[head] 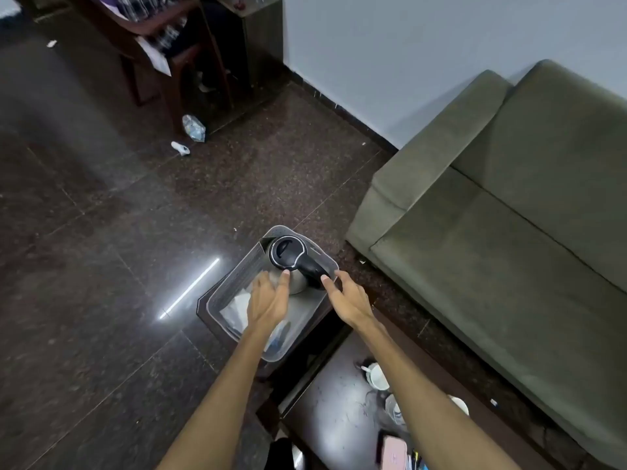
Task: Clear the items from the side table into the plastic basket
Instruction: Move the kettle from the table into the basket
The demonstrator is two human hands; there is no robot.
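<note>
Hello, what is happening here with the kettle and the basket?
A person is clearing the side table into a clear plastic basket. A steel kettle with a black lid stands in the basket; the left hand touches its body with straight fingers, and the right hand is open at its handle. Cups and a pink case remain on the table.

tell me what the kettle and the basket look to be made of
Kettle: brushed metal body, likely steel, with a dull grey sheen; glossy black lid and handle, probably plastic.
Basket: translucent grey plastic, its contents showing through the walls.
</note>
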